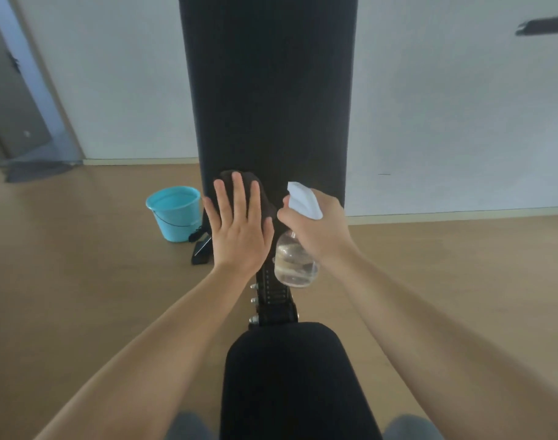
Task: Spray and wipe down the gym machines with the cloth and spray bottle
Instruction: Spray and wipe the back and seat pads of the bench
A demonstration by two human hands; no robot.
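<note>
A black padded bench stands before me, its raised backrest (268, 90) filling the upper middle and its seat pad (290, 382) at the bottom. My left hand (239, 227) lies flat with straight fingers on a dark cloth (266, 193), pressing it against the backrest's lower end. My right hand (318, 227) grips a clear spray bottle (295, 265) by its neck under the white trigger head (303, 200); the nozzle points up and left toward the backrest. The bottle holds some clear liquid.
A light blue bucket (176, 212) stands on the wooden floor left of the bench. The bench's metal hinge and bolts (272, 300) show between the pads. A dark mat (36, 171) lies by a door at far left. A white wall runs behind.
</note>
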